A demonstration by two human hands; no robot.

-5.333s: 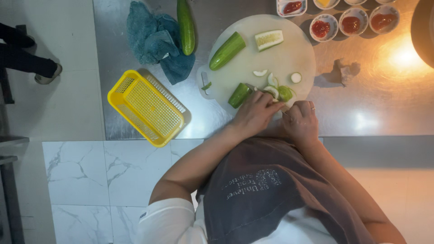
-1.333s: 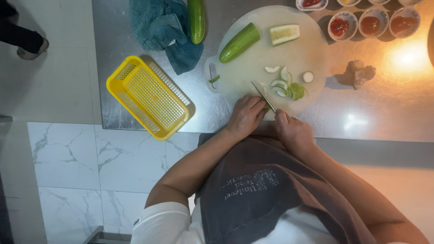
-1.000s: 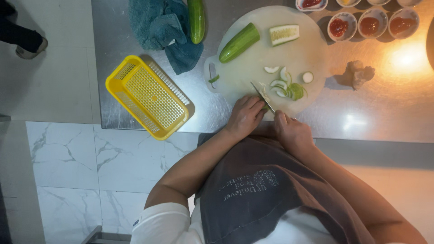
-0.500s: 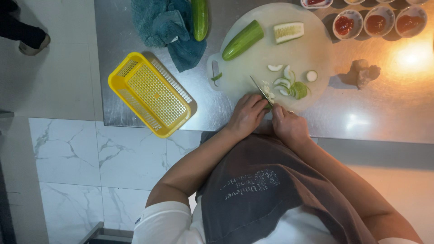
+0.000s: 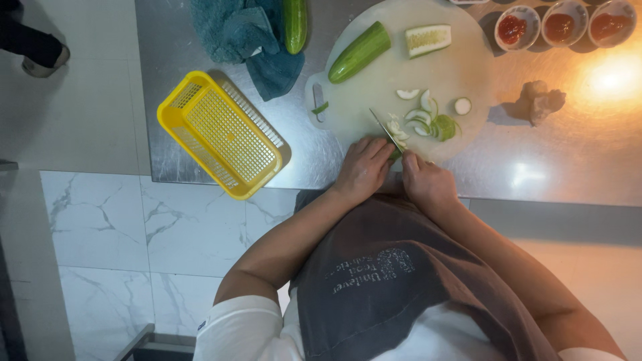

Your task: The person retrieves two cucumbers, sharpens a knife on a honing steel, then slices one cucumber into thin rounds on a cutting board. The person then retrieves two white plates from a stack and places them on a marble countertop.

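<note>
View from above of a steel worktop (image 5: 568,174) with a round white cutting board (image 5: 401,67). The left hand (image 5: 364,170) rests at the near edge of the board, fingers curled shut over the handle end of a knife (image 5: 386,130) whose blade angles up across the board. The right hand (image 5: 428,184) lies just beside it, fingers bent down onto a small green cucumber piece (image 5: 396,154) that sits between the two hands and is mostly hidden. Thin cucumber slices (image 5: 424,117) lie scattered just beyond the blade. Farther back on the board rest a long cucumber section (image 5: 359,52) and a cut half (image 5: 428,39), flesh up. A whole cucumber (image 5: 294,23) lies on a teal cloth (image 5: 244,33) left of the board. A yellow perforated basket (image 5: 224,134) stands on the worktop near the left hand. Three small bowls of red sauce (image 5: 558,27) stand at the far right.
</note>
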